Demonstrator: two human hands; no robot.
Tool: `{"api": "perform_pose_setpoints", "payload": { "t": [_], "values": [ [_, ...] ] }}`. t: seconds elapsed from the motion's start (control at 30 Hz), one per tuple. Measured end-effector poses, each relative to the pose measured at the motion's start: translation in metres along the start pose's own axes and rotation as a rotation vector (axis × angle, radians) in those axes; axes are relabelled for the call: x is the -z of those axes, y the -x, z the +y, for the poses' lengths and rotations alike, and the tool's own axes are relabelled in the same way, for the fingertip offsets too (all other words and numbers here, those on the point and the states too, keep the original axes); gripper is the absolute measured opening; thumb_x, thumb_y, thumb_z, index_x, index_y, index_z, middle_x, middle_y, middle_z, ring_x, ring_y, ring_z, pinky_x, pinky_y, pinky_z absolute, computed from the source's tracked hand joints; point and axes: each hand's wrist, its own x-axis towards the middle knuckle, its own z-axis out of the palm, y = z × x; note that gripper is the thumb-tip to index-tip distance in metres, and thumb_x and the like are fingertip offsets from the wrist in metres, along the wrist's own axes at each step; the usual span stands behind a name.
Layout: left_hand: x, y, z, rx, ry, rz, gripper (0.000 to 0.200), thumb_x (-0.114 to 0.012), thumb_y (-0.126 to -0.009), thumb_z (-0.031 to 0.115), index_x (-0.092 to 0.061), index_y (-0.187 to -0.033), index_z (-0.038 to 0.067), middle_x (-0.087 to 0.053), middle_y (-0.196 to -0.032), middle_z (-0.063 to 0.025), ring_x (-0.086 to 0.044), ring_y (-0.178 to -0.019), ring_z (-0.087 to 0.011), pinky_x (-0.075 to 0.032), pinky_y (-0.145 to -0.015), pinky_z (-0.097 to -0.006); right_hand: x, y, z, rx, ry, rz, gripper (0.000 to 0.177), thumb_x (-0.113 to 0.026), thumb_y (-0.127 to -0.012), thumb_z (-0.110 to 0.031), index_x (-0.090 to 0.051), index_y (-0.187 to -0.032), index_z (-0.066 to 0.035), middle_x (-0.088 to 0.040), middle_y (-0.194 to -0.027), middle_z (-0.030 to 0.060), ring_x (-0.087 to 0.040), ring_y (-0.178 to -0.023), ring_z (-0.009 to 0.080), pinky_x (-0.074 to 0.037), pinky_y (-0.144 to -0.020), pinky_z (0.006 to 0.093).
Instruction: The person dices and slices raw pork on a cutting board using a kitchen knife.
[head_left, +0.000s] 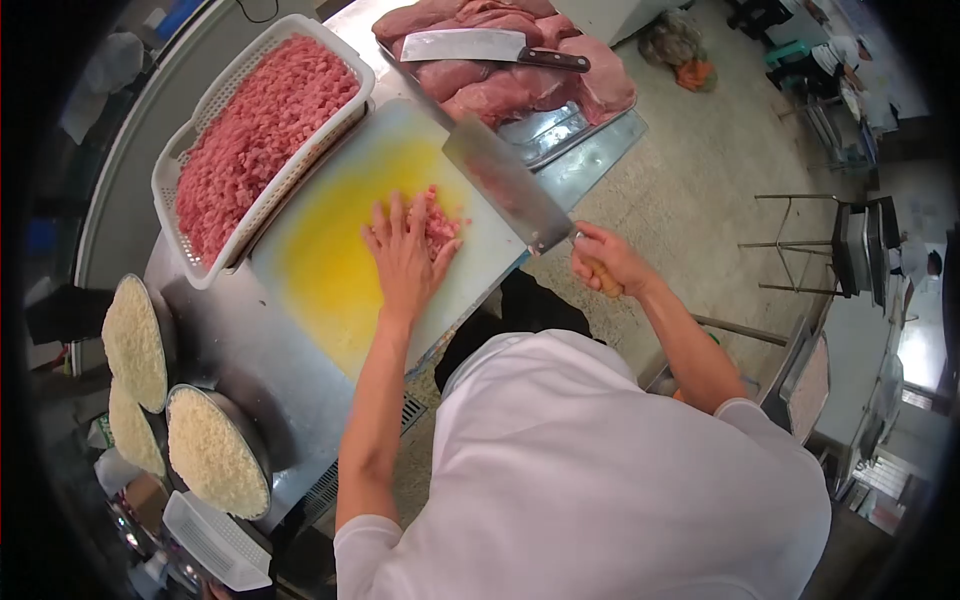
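My left hand lies with fingers spread on the cutting board, against a small heap of diced meat. The board is white with a large yellow stain. In my right hand is the wooden handle of a cleaver. Its broad blade is raised at the board's right edge, with bits of meat stuck near the lower corner. Beyond the board, a white perforated basket is heaped with diced meat.
A tray at the back holds large meat pieces, a second cleaver lying across them. Bowls of pale grated food stand at left, near a white basket. Stools and a seated person are at right.
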Motion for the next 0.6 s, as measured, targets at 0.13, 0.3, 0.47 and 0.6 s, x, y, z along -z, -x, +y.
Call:
{"api": "perform_pose_setpoints", "payload": {
  "t": [0.13,0.3,0.47,0.6],
  "values": [
    [-0.003,-0.004,0.003,0.1,0.103,-0.02,0.096,-0.078,-0.079,0.061,-0.042,-0.156,0.016,-0.035,-0.161,-0.0225,-0.028,-0.148,-0.0484,-0.019,-0.117,-0.071,0.013,-0.018,0.009,-0.036,-0.303,-0.121,0.021,-0.055,-0.107,-0.035,-0.052,-0.105,-0.014,-0.056,-0.07,0.0022,-0.053,-0.051,0.0089,-0.043,-0.044,0.0233],
    [-0.007,-0.015,0.048,0.297,0.15,0.158,0.086,-0.076,-0.083,0.057,-0.049,-0.149,0.009,-0.042,-0.154,-0.0242,-0.035,-0.145,-0.047,-0.022,-0.119,-0.0666,-0.043,-0.041,0.027,-0.1,-0.312,-0.112,0.025,-0.058,-0.106,-0.037,-0.052,-0.108,-0.013,-0.056,-0.071,0.0033,-0.052,-0.051,0.0097,-0.044,-0.045,0.0234],
    [-0.013,-0.033,0.034,0.401,0.318,0.447,0.056,-0.069,-0.093,0.03,-0.056,-0.14,0.003,-0.05,-0.146,-0.0246,-0.046,-0.135,-0.0445,-0.03,-0.115,-0.0597,-0.127,-0.056,0.03,0.026,-0.268,-0.201,0.031,-0.059,-0.105,-0.038,-0.051,-0.106,-0.009,-0.056,-0.072,0.0037,-0.053,-0.053,0.01,-0.046,-0.047,0.0247],
    [0.007,-0.029,0.019,0.438,0.487,0.556,0.05,-0.069,-0.094,0.024,-0.058,-0.136,-0.001,-0.053,-0.143,-0.0251,-0.049,-0.132,-0.0438,-0.037,-0.113,-0.0529,-0.144,-0.052,0.006,0.058,-0.226,-0.244,0.031,-0.056,-0.107,-0.037,-0.051,-0.106,-0.007,-0.056,-0.072,0.0038,-0.053,-0.054,0.0101,-0.046,-0.048,0.0249]
  ]
}}
